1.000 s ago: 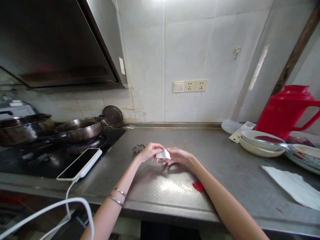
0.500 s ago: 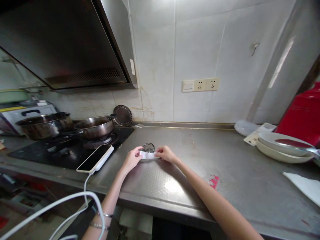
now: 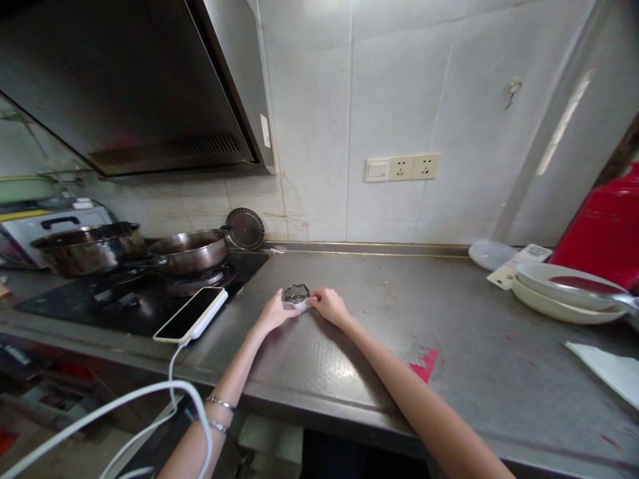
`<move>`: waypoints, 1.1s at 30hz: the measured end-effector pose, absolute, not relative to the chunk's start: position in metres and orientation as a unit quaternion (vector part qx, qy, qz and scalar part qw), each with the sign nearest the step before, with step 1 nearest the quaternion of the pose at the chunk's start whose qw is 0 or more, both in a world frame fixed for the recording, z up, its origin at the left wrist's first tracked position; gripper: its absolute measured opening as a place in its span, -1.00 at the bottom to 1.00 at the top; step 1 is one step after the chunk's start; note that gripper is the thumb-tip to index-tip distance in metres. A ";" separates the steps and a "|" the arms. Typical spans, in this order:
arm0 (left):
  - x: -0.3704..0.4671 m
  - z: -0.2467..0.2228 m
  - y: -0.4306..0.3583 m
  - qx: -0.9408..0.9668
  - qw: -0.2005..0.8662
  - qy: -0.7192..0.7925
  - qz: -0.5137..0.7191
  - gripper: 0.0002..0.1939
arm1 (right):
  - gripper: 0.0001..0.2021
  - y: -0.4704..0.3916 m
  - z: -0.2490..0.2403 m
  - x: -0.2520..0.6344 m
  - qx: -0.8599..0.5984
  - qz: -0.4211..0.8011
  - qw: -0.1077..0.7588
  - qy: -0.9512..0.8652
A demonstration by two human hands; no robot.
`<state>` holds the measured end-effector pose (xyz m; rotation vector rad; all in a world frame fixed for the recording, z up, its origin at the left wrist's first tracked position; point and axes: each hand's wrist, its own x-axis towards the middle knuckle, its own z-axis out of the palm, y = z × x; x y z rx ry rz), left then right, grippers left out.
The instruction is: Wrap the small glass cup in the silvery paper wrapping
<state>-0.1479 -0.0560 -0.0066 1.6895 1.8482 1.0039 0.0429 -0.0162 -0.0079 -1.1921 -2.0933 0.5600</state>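
Observation:
On the metal counter stands a small round thing with a dark, wavy rim (image 3: pixel 296 293); its exact kind I cannot make out. A white strip (image 3: pixel 302 305), like folded paper or tissue, lies against its near side and bends around it. My left hand (image 3: pixel 274 315) is closed at the left, its fingers pressing the strip's left end to the round thing. At the right end, my right hand (image 3: pixel 330 306) pinches the strip between thumb and fingers. Part of the round thing's side is hidden by the strip and hands.
To the left, a phone (image 3: pixel 190 315) with a white cable (image 3: pixel 172 386) lies at the edge of the black stove (image 3: pixel 60 309), which bears two metal pots (image 3: pixel 192 253). At right are stacked dishes (image 3: pixel 564 309), a red container (image 3: pixel 599 229) and white paper (image 3: pixel 606 369). A red patch (image 3: pixel 425 365) marks the counter.
The strip, held straight in front of the round thing before, now curves against it. My left hand has moved in around the left side; my right hand has shifted slightly.

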 end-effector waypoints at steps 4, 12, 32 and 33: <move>-0.150 -0.007 -0.050 0.636 0.207 0.641 0.377 -0.23 | -0.89 -0.010 -0.010 0.044 -0.455 0.222 0.326 -0.798; -0.151 -0.001 -0.053 0.669 0.179 0.626 0.359 -0.35 | -0.28 0.004 -0.014 0.045 -0.394 0.245 0.325 -0.824; -0.171 0.007 -0.033 0.692 0.245 0.585 0.344 -0.36 | -0.42 0.021 -0.012 0.038 -0.299 0.342 0.322 -0.831; -0.172 0.006 -0.032 0.693 0.264 0.572 0.350 -0.36 | -0.43 0.021 -0.012 0.038 -0.298 0.342 0.324 -0.830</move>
